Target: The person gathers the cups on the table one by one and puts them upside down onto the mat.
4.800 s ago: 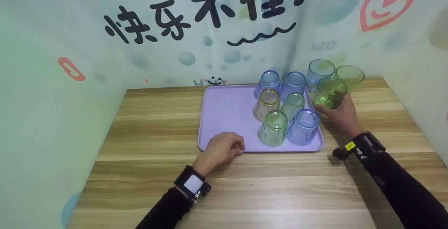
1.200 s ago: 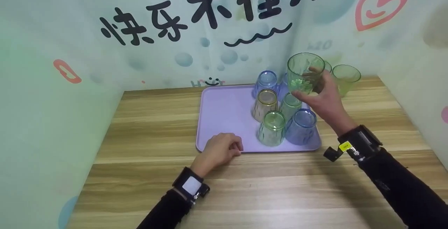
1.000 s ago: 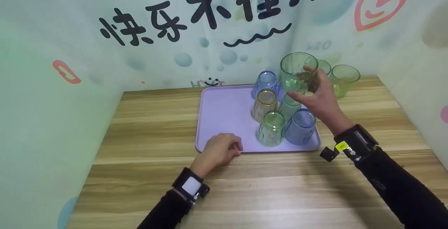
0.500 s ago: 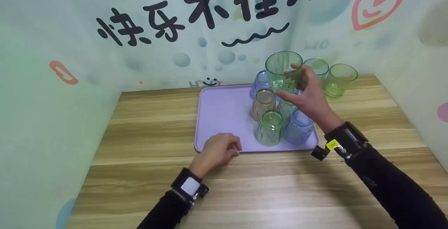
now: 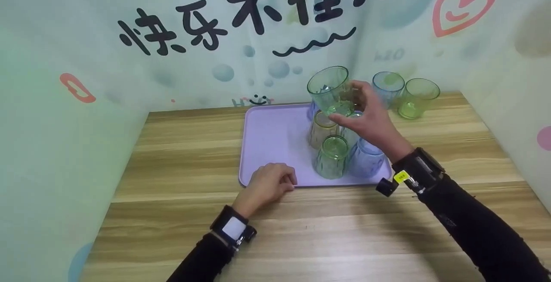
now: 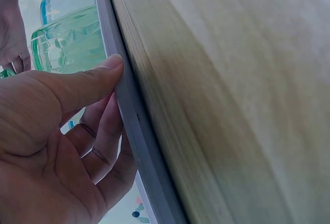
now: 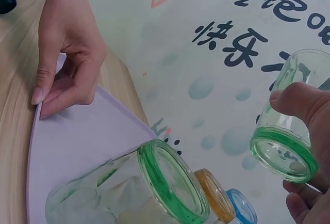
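Right hand has a curled grip w/ thumb and fingers round a green cup, held upright, mouth up, in the air above the upturned cups on the purple tray. Left hand pinches the tray's near edge, thumb on the rim (fingers curled under it, per wrist view). Tray sits on the wooden counter. Blue cup and another green one stand off-tray at back right.

Clear, glossy green tumbler with faceted walls (glass or plastic, indistinguishable), smooth matt lilac plastic tray, and satin wood-grain tabletop.
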A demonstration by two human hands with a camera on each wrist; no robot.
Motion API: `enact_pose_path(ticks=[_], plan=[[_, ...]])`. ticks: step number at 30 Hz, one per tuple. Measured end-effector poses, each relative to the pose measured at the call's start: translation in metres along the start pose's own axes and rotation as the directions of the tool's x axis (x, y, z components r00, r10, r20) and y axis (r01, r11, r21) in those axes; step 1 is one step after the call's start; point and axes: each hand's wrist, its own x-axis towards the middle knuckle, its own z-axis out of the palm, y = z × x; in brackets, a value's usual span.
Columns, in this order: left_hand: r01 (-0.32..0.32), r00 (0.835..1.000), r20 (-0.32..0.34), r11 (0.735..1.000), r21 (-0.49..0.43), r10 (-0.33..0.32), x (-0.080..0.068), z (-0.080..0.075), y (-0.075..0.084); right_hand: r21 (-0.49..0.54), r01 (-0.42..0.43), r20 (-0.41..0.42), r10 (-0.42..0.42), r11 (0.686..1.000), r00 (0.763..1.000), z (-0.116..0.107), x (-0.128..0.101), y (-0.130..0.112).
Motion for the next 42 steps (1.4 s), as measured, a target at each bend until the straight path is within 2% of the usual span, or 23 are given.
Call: enact_pose_path(ticks=[8,16,23,34,42], plan=[[-0.016,1.0,-0.015,1.0,-0.016,0.016,-0.001,0.0,-0.002,-0.091,0.044,0.059,-0.039,0.995,0.997,0.009,0.001,-0.004],[-0.026,0.999,-0.024,0.999,-0.025,0.025,-0.001,0.0,-0.002,-0.1,0.074,0.09,-0.065,0.992,0.994,0.018,0.001,-0.007],[-0.029,0.999,-0.028,0.999,-0.022,0.028,-0.001,0.001,-0.003,-0.153,0.067,0.13,-0.047,0.986,0.99,0.028,0.0,-0.008],[-0.037,0.999,-0.033,0.999,-0.008,0.037,-0.001,0.001,-0.002,-0.171,0.074,0.14,-0.05,0.983,0.989,0.04,0.0,-0.008],[-0.031,0.999,-0.037,0.999,-0.03,0.03,-0.004,0.0,-0.001,-0.182,0.045,0.167,-0.014,0.982,0.986,0.045,-0.001,-0.008]])
